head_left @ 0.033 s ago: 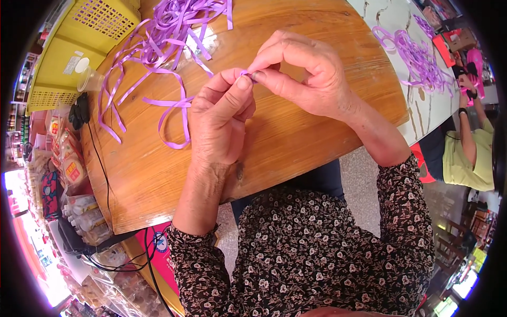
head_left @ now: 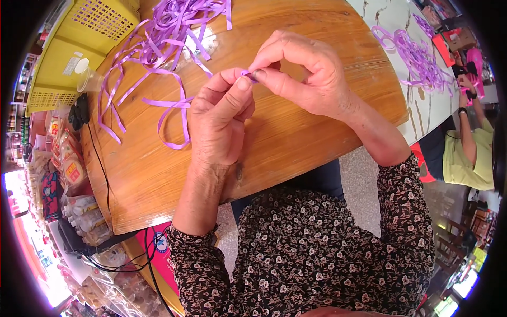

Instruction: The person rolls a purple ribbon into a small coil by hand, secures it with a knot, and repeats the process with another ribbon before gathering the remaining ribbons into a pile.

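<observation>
Ribbon [head_left: 245, 73] between left hand [head_left: 223, 108] and right [head_left: 311, 74]

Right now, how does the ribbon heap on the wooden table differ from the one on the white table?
The wooden-table heap looks larger in this view than the white-table heap. From the wooden-table heap, loose strands spread toward the left hand; the white-table heap lies right of the right hand, apart from it. Both are tangled purple ribbon.
</observation>
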Demonstrator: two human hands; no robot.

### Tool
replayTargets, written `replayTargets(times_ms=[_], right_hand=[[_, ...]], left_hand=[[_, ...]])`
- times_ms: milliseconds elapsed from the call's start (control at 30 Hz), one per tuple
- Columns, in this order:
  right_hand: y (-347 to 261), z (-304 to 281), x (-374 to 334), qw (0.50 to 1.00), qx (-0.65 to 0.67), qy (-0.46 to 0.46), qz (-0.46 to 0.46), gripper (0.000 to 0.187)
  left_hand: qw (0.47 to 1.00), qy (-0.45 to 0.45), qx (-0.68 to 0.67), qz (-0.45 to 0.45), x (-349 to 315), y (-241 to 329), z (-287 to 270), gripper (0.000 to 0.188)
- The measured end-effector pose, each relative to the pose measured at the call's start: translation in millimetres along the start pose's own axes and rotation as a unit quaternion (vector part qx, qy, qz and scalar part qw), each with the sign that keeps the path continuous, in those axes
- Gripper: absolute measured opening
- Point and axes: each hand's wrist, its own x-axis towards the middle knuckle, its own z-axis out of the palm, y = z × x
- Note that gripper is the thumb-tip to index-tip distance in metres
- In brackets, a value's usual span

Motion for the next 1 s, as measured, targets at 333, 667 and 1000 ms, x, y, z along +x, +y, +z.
replayTargets(times_ms=[333, 667, 1000], right_hand=[[5, -1, -7, 0.983, 0.097, 0.0, 0.155, 0.002], [6, -3, -8, 0.987, 0.088, -0.021, 0.135, 0.003], [8, -4, -8, 0.99, 0.069, -0.025, 0.12, 0.007]], left_hand=[[0.988, 0.056, 0.137, 0.052, -5, 0, 5, 0.014], [0.979, 0.108, 0.158, 0.066, -7, 0, 12, 0.008], [0.984, 0.106, 0.136, 0.045, -6, 3, 9, 0.012]])
